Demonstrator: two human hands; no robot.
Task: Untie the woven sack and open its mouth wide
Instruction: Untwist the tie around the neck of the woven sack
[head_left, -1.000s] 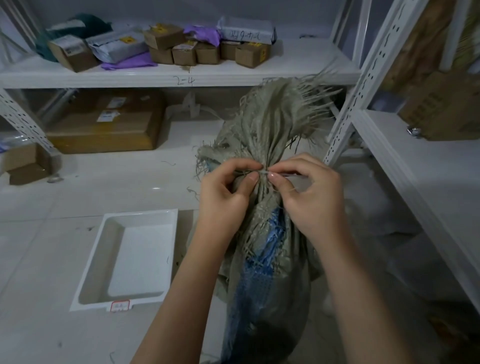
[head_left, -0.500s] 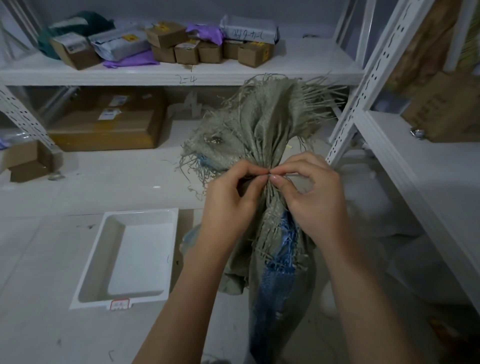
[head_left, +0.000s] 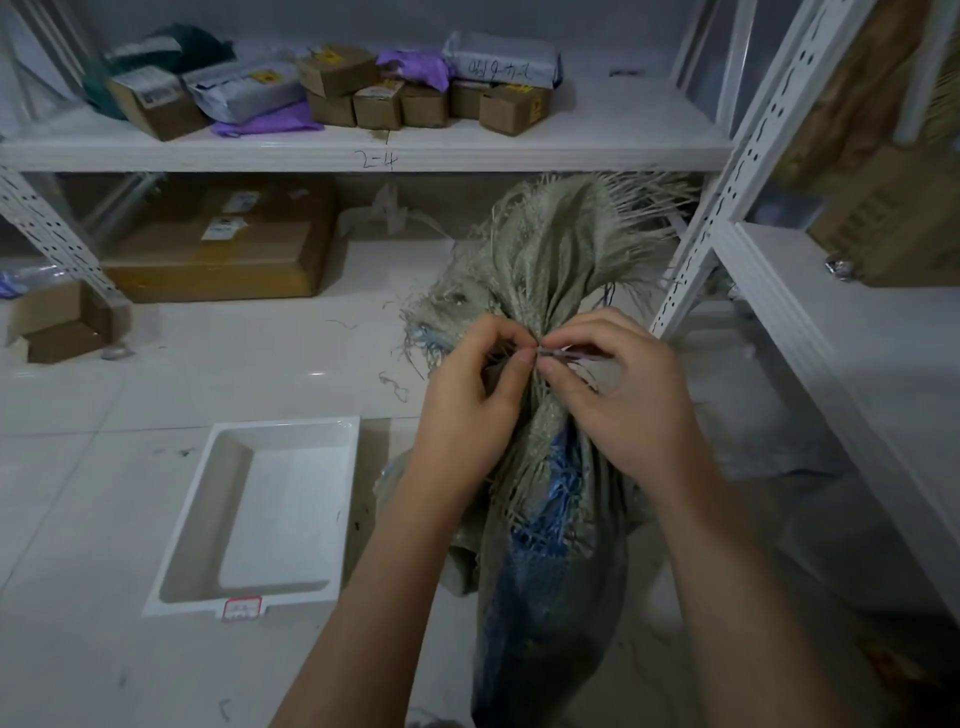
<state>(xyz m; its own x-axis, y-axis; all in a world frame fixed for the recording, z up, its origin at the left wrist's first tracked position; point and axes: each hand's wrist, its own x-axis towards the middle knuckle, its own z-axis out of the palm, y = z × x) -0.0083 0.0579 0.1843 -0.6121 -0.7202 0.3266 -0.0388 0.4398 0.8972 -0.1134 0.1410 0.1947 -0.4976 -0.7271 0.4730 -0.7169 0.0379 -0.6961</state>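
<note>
Sack (head_left: 545, 571) stands upright on the floor (head_left: 104, 519), neck bunched, frayed mouth fanning above. Left hand (head_left: 467, 410) and right hand (head_left: 623, 405) meet knuckles-up at the neck, fingers pinching the tie (head_left: 558, 353). Shelf post (head_left: 727, 208) crowds the right; tray (head_left: 291, 428) lies left, apart.

The sack (head_left: 545, 519) stands upright on the floor (head_left: 104, 649), just in front of the shelving. Left hand (head_left: 467, 410) and right hand (head_left: 623, 400) meet at its bunched neck, one on either side. The tray (head_left: 182, 519) lies on the floor to the sack's left. Behind, small boxes (head_left: 415, 98) sit on the shelf (head_left: 571, 145), with a large carton (head_left: 218, 254) beneath it.
</note>
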